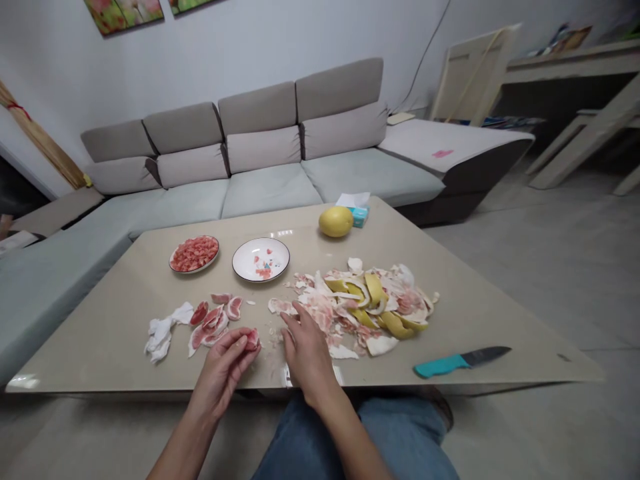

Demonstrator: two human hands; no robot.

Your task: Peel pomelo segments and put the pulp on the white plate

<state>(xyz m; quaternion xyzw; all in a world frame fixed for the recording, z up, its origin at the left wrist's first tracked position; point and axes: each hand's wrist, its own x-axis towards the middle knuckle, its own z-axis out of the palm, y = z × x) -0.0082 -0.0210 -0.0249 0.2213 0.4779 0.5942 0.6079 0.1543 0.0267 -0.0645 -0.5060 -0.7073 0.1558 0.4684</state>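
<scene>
My left hand (224, 368) is closed on a pink pomelo segment (253, 339), pinched between thumb and fingers above the table's near side. Close to it, at the edge of the peel heap, is my right hand (307, 353), its fingers apart and nothing visible in them. The heap of pomelo peel (373, 290) mixes yellow rind, white pith and pinkish membrane. Left of my hands lie several unpeeled pomelo segments (213, 321). Behind them stand a plate heaped with red pomelo flesh (195, 254) and a white plate (244, 261) with a few small pieces on it.
A knife (443, 365) with a teal handle lies at the right near edge of the table (480, 313). A whole yellow pomelo (335, 221) sits at the back beside a blue tissue pack (360, 215). Crumpled white tissue (160, 337) lies left. A grey sofa (270, 187) stands behind.
</scene>
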